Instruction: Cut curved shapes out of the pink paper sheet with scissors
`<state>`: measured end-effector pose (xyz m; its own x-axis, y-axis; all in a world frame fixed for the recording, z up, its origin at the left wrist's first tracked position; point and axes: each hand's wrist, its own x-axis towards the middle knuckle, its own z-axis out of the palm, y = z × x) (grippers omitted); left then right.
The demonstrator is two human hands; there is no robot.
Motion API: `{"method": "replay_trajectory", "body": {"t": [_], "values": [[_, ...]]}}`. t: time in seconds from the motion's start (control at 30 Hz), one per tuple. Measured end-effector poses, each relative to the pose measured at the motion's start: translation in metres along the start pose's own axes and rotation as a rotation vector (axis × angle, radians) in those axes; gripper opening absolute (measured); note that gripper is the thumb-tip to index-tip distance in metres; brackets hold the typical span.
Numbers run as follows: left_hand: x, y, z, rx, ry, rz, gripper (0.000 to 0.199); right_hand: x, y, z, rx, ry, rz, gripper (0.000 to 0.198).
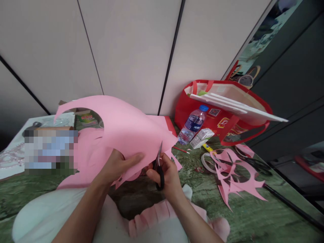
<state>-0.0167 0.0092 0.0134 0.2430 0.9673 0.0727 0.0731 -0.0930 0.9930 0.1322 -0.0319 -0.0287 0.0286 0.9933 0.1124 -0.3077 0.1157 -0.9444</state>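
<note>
A large curved sheet of pink paper [121, 121] is held up in front of me. My left hand [123, 165] grips its lower edge, with the thumb on top and the other fingers hidden beneath. My right hand [167, 172] holds black-handled scissors [160, 168], fingers in the loops. The scissor blades point upward and lie across the sheet's lower right edge; how far they are parted is hard to make out. More pink paper [86, 152] is heaped behind and left of my left hand. Curled pink paper strips [152, 217] lie below my hands, near my lap.
A red bag [184, 101] with white boards [227, 103] stands at the back right. Before it are a water bottle [193, 125], a small carton [202, 137] and a tape roll [208, 162]. Pink scraps [235, 172] and a black rod [291, 204] lie right.
</note>
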Motion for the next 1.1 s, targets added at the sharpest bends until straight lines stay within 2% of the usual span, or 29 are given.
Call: {"method": "replay_trajectory", "body": {"t": [0.13, 0.3, 0.6, 1.1], "values": [[0.0003, -0.0016, -0.0005, -0.029, -0.060, -0.008, 0.031, 0.0007, -0.0021, -0.0012, -0.023, 0.023, -0.013, 0.040], [0.0009, -0.0031, -0.0003, -0.014, -0.046, 0.031, 0.032, 0.0007, -0.0029, 0.0000, 0.012, 0.022, -0.001, 0.040], [-0.0002, -0.0049, -0.0025, 0.078, -0.039, -0.012, 0.028, 0.0006, -0.0045, 0.0028, 0.049, 0.058, 0.028, 0.038], [-0.0004, -0.0002, -0.0006, 0.021, -0.040, 0.002, 0.031, 0.0003, -0.0022, 0.0024, 0.031, 0.062, 0.049, 0.036]]}}
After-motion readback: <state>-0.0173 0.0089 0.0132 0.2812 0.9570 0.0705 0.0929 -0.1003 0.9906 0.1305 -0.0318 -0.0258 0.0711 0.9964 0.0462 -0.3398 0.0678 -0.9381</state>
